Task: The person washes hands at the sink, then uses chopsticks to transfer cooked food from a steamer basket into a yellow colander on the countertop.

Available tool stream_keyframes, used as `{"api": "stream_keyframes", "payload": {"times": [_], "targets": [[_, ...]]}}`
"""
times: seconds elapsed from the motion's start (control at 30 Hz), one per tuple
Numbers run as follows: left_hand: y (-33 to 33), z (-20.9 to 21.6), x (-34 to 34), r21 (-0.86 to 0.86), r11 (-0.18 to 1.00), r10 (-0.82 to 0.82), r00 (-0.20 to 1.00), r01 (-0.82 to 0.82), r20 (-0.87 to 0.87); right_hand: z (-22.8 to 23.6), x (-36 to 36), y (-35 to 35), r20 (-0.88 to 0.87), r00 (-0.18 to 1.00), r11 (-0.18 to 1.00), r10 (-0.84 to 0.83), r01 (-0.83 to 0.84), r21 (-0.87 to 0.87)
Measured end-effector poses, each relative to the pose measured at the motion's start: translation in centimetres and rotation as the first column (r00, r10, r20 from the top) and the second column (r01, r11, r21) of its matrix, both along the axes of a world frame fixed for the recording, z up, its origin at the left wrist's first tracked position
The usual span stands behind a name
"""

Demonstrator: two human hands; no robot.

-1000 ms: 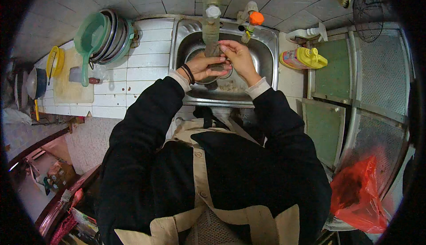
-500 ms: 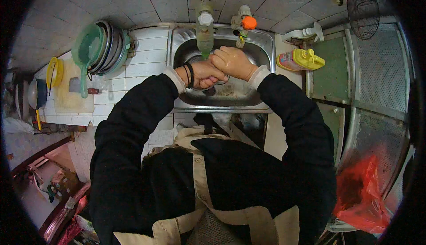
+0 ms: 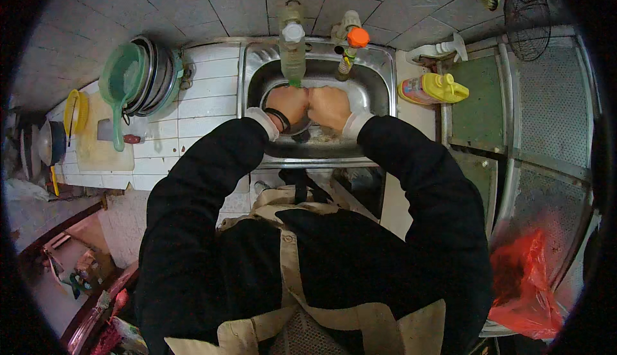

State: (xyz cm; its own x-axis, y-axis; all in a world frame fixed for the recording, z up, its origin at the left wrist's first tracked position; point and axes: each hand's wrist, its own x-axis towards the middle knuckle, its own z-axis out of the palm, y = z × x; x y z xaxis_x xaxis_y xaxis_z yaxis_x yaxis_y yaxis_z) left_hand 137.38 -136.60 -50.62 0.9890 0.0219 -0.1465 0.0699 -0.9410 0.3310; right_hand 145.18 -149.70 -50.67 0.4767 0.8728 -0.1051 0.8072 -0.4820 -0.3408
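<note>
My left hand (image 3: 289,106), with black bands at its wrist, is inside the metal sink (image 3: 257,66). Right beside it is my right hand (image 3: 330,107), the two nearly touching. Both look curled and closed, backs upward; their fingertips are hidden, and I cannot make out what they hold. Under them, partly covered, lies a round metal bowl (image 3: 297,130). A cloudy plastic bottle (image 3: 293,62) hangs below the white-handled tap, its lower end just above my left hand. An orange-handled tap (image 3: 357,37) stands to the right of it.
Left of the sink, a green dipper (image 3: 120,79) leans with stacked basins on the white-tiled counter (image 3: 212,85). A knife (image 3: 132,138) lies on a cutting board (image 3: 106,159). On the right are a yellow jug (image 3: 437,89), a cabinet (image 3: 479,114) and a red plastic bag (image 3: 524,284).
My hands have come apart from their overlapping clasp and now sit side by side, lower in the sink. The view has shifted slightly.
</note>
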Motion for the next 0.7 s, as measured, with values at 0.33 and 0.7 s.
{"api": "stream_keyframes", "payload": {"times": [0.33,0.7], "targets": [[3.3,0.0,-0.4,0.295,0.894,-0.439,0.787,0.336,0.434,-0.3,-3.7,0.6,-0.922,-0.344,0.825,-0.176,0.46,-0.329],[3.7,5.4,-2.7,-0.939,0.083,0.042,0.942,-0.334,-0.332,10.2,-0.9,-2.5,-0.151,0.976,0.843,0.158,-0.054,0.536]]}}
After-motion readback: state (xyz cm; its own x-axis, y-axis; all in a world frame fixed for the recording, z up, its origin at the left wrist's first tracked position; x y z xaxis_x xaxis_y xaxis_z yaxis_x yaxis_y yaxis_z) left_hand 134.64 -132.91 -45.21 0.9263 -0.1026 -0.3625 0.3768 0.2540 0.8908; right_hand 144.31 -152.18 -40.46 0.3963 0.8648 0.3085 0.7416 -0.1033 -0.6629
